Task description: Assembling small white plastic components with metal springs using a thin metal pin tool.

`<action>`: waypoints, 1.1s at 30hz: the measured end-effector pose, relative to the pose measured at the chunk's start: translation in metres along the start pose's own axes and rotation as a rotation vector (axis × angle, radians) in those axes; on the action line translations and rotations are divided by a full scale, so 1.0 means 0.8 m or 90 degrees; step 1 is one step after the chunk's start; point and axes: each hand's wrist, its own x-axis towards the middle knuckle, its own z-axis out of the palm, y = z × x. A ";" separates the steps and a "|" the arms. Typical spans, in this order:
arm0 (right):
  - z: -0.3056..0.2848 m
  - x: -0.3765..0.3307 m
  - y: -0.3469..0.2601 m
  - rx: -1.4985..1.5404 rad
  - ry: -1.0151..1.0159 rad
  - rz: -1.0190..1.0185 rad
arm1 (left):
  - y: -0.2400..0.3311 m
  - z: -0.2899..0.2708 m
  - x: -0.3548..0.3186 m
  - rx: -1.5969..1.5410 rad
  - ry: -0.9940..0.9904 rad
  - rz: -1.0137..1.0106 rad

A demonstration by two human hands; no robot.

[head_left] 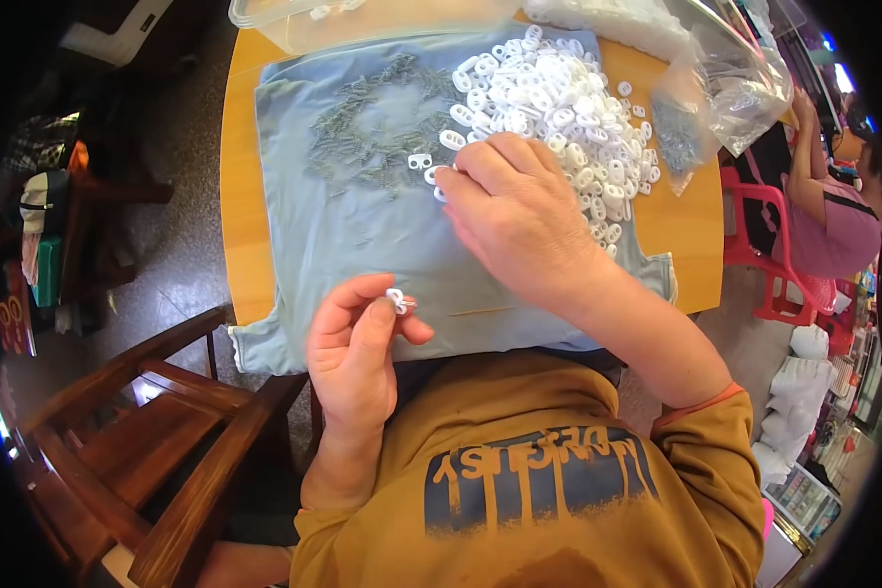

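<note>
- On the round wooden table point(691, 230), seen from the head camera, a grey-blue cloth point(363, 255) lies spread, with a heap of small white plastic oval clips point(559, 103) at its far right and a scatter of thin grey metal nails point(372, 127) at its far left.
- Left hand point(355, 358) is raised off the cloth, near the person's chest; its thumb and forefinger are closed in a pinch on one small white clip fitted with a nail point(397, 301), the other fingers curled loosely behind.
- Right hand point(514, 211) lies palm down at the near edge of the white heap. Its fingertips point(448, 186) are bunched and bent down among loose clips; a single clip point(419, 160) sits just beside them. Whether they have actually gripped one I cannot tell, as the knuckles hide the tips.
- To my eye, the picking would go best by drawing one clip clear of the heap's edge before lifting, so neighbours do not come with it, and by keeping the left pinch firm so the nail stays seated.
- Beyond the cloth stand a clear plastic tub point(294, 24) at the far edge and clear plastic bags point(735, 88) at the right, one holding more nails.
- Left of the table is a dark wooden chair point(157, 431); at the right another person in a pink top point(833, 225) sits by a red plastic chair point(764, 265).
</note>
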 end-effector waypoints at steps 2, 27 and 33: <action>0.002 0.002 0.002 -0.023 -0.001 -0.018 | -0.001 -0.001 0.001 0.001 -0.008 -0.002; -0.010 0.007 -0.001 0.072 -0.159 -0.070 | 0.002 0.001 0.002 -0.037 -0.022 -0.025; -0.013 -0.005 -0.009 0.202 -0.061 -0.061 | 0.009 0.005 -0.003 -0.078 -0.030 -0.045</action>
